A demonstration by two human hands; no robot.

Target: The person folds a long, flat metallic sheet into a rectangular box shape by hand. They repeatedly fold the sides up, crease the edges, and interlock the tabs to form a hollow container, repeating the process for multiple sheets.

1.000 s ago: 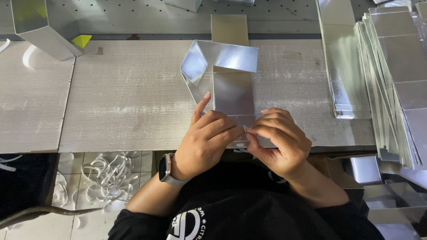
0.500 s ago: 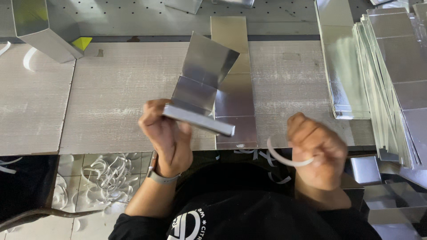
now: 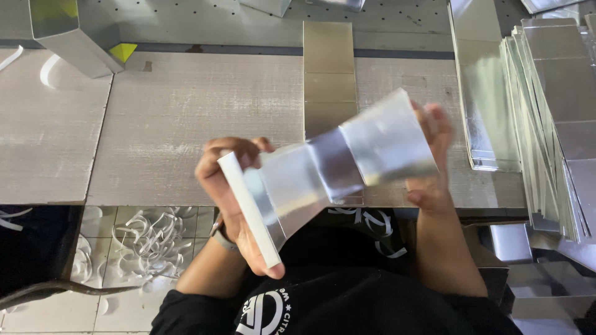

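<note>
We hold a silver foil-faced card blank point(image 3: 329, 177) up off the grey worktable point(image 3: 174, 124), in front of the chest, with both hands. Our left hand point(image 3: 233, 198) is closed around its white-edged end at about seven o'clock, thumb beneath and fingers curled over the top, and our right hand point(image 3: 431, 161) grips the opposite panel at about three o'clock, fingers spread behind the shiny face. The piece is blurred, so we cannot tell exactly which creases are already folded. To do this fold well, we judge it best to keep the grip on the panel edges rather than the mirror faces, so the foil stays free of dents and prints, and to bend along the scored lines only, bringing the two ends round evenly so the walls meet square. A flat gold-toned blank point(image 3: 329, 74) lies on the table at twelve o'clock, just behind the lifted piece, and a finished box point(image 3: 68, 34) stands at ten o'clock. Stacks of flat silver blanks point(image 3: 546, 124) sit at two o'clock, near the right hand, and curled white strips point(image 3: 149, 239) litter the tiled floor at eight o'clock.
</note>
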